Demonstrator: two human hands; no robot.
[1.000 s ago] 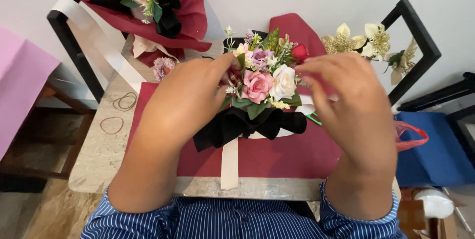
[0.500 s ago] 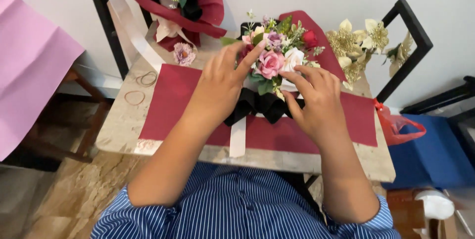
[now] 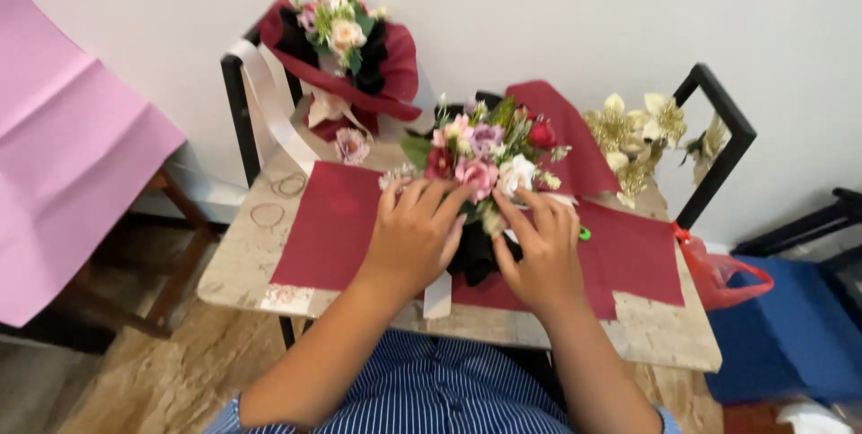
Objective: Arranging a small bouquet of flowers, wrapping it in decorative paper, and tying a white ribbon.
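While one small beige stone-topped table (image 3: pixel 242 263) is carrying the whole spread, one large pink paper sheet (image 3: pixel 63 156) is hanging over a wooden stand to its left, well apart from the hands. Lying flat on the table are dark red wrapping paper sheets (image 3: pixel 332 219), at least two of them overlapping, with one more piece standing up behind the flowers. Two bouquets are showing. One finished bouquet in dark red and black wrapping (image 3: pixel 346 48) is leaning against the wall at the back left, with a white ribbon trailing down from it. One unfinished bouquet of pink, white, purple and red artificial flowers (image 3: pixel 485 151) is sitting at the middle of the table on the red paper, its long axis running away from the person, blooms pointing toward the wall and tilting upward, its black-wrapped base pointing toward the person. One cluster of pale gold artificial flowers (image 3: pixel 633 138) is resting at the back right. Two rubber bands (image 3: pixel 268 215) are lying near the table's left edge.

Both hands are working at the bouquet's base. The left hand (image 3: pixel 415 238) is curling loosely over its left side, fingers touching the flowers. The right hand (image 3: pixel 537 250) is half closed, fingertips pressing at the stems.
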